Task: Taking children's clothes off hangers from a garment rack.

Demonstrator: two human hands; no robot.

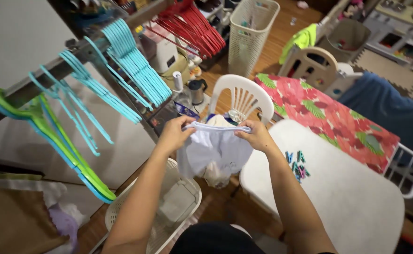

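Head view: left hand (pixel 174 135) and right hand (pixel 255 135) each grasping waistband of white garment (pixel 214 151), stretched above white laundry basket (pixel 178 200), blue hangers (pixel 131 61) near.

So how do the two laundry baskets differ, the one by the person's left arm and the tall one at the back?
The near basket is low, wide and white; the far basket is tall, narrow and cream. The near one sits just below the left hand; the far one stands well beyond both hands. Both are perforated plastic.
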